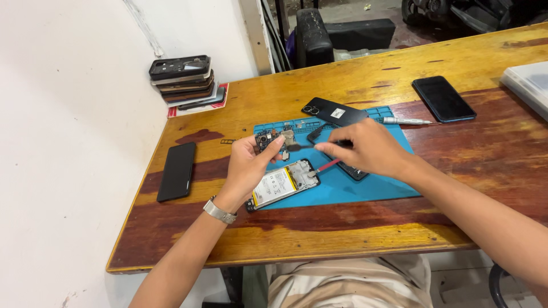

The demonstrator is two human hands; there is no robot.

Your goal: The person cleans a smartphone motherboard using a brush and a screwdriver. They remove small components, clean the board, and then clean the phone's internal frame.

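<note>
My left hand (246,168) holds a small dark circuit board (267,139) up above the blue work mat (365,188). My right hand (365,149) grips thin tweezers (305,146) whose tip reaches toward that board. Below the hands lies an opened phone (282,183) with its battery showing. A red-handled tool (325,166) rests across the opened phone, under my right hand. A dark frame part (352,171) lies on the mat, partly hidden by my right hand. A wristwatch is on my left wrist.
A black back cover (334,111) lies at the mat's far edge, with a silver screwdriver (405,121) to its right. Black phones lie at the left (177,171) and far right (443,98). A stack of phones (184,81) stands by the wall. A grey box (528,82) sits at the right edge.
</note>
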